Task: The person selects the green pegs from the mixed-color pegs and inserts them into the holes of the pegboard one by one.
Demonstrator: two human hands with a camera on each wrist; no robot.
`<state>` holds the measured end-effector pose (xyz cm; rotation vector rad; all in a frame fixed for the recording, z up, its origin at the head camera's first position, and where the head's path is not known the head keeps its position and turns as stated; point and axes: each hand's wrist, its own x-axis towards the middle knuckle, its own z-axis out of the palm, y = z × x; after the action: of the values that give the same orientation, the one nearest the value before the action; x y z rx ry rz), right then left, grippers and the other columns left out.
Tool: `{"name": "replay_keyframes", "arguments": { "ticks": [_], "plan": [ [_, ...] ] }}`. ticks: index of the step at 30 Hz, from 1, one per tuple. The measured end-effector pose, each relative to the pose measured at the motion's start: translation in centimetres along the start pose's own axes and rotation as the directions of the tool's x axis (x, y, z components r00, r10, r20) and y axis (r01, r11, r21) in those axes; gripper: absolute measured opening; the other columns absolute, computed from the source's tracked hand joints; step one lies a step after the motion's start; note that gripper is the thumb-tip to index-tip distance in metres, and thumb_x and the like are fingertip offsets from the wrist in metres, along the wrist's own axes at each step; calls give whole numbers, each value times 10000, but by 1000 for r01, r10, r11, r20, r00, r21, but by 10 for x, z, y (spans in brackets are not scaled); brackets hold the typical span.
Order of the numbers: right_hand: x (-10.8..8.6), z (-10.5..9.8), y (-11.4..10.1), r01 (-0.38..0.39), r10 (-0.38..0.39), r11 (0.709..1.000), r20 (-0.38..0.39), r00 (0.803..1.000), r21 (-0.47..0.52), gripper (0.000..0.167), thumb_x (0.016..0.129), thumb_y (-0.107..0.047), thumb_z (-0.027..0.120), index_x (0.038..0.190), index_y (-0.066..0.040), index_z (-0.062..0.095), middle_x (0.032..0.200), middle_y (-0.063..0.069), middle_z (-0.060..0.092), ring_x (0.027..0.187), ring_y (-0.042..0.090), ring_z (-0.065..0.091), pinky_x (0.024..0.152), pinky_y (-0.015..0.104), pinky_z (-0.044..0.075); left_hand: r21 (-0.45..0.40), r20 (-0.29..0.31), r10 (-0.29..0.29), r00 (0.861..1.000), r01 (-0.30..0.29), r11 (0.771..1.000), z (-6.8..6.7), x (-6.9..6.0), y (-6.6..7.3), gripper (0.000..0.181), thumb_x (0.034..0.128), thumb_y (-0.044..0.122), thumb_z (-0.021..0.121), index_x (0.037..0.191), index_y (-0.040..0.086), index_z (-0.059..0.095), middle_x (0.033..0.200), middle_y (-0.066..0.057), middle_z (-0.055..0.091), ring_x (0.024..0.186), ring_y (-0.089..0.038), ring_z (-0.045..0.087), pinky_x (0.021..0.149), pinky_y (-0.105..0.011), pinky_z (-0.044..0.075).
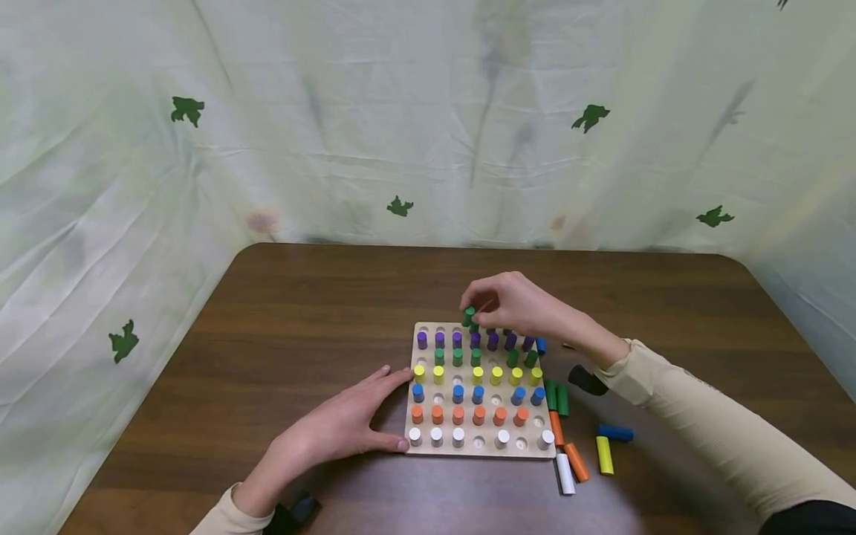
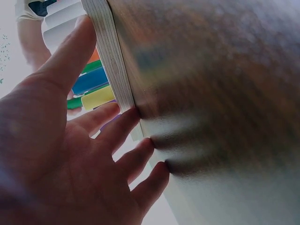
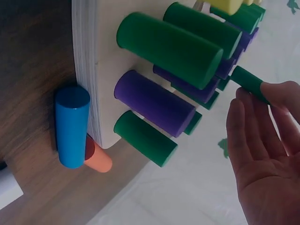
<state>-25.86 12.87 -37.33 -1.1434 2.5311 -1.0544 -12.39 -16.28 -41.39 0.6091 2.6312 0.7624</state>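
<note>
Checking the head view, we've got a small green cylindrical peg pinched in our right hand at the pale wooden pegboard's 12 o'clock edge. Left wrist: our left hand, fingers apart, touches its 9 o'clock side; we'd press gently there. Right wrist: we'd angle the peg square to its hole.

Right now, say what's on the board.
Purple, green, yellow, blue, orange and white pegs stand in rows; in the head view, the right hand hides part of the far row.
</note>
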Motion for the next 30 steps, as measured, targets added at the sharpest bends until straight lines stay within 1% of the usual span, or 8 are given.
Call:
{"name": "replay_keyframes", "arguments": {
  "ticks": [5, 13, 20, 26, 30],
  "plan": [
    [7, 1, 6, 4, -4, 1000, 31, 1000, 2, 167, 894, -24, 699, 1035, -109, 725, 958, -12, 710, 868, 115, 681, 778, 302, 558, -1, 11, -22, 1000, 22, 1000, 0, 1, 0, 926, 776, 532, 788, 1527, 189, 367, 1562, -119, 327, 1461, -308, 226, 1095, -539, 307],
    [16, 3, 10, -2, 2, 1000, 63, 998, 1, 168, 892, -10, 693, 1032, -95, 730, 973, -10, 714, 874, 94, 675, 790, 295, 554, -11, 21, -40, 999, 40, 999, -1, 1, 2, 926, 772, 529, 790, 1523, 182, 374, 1562, -114, 330, 1461, -314, 224, 1093, -556, 301],
    [21, 8, 13, -20, 21, 1000, 100, 995, -10, 168, 881, -23, 706, 1034, -87, 730, 963, -23, 709, 873, 100, 667, 796, 287, 549, -17, 14, -31, 999, 31, 999, -1, 0, 2, 923, 769, 522, 797, 1521, 191, 376, 1559, -124, 332, 1459, -320, 228, 1088, -558, 308],
    [24, 10, 12, -27, 29, 999, 128, 991, -19, 154, 876, -48, 727, 1017, -112, 731, 953, -36, 702, 870, 97, 660, 792, 279, 544, -9, 0, -16, 1000, 16, 1000, -1, -1, 1, 918, 770, 514, 801, 1520, 196, 376, 1557, -145, 327, 1454, -324, 241, 1083, -553, 319],
    [25, 12, 9, -52, 56, 998, 144, 988, -26, 147, 873, -58, 738, 997, -137, 732, 937, -45, 698, 840, 99, 652, 782, 285, 542, -8, -2, -13, 1000, 13, 1000, -1, -1, 1, 920, 771, 511, 802, 1520, 191, 376, 1556, -143, 332, 1454, -325, 239, 1083, -555, 316]
  ]
}}
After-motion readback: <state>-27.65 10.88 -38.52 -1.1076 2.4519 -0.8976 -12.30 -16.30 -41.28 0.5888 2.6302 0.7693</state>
